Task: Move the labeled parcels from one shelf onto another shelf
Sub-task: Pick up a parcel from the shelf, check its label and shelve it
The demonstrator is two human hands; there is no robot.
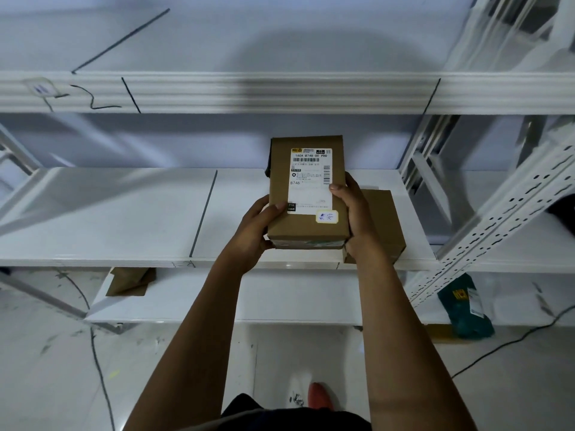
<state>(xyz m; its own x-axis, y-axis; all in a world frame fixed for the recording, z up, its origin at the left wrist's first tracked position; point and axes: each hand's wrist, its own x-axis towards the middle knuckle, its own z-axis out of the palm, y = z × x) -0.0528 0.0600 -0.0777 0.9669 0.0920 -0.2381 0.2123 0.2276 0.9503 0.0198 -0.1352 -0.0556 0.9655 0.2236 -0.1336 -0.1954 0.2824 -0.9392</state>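
Observation:
A brown cardboard parcel (306, 194) with a white shipping label and a small handwritten sticker is held above the middle white shelf (124, 213). My left hand (253, 234) grips its lower left side, thumb on top. My right hand (354, 219) grips its right side. A second, flat brown parcel (385, 219) lies on the same shelf just behind and right of my right hand, partly hidden by it.
An upper shelf beam (280, 93) runs across above. Crumpled brown paper (130, 279) lies on the lower shelf at left. A teal package (466, 306) sits at lower right beside a perforated white upright (497, 213). Cables trail on the floor.

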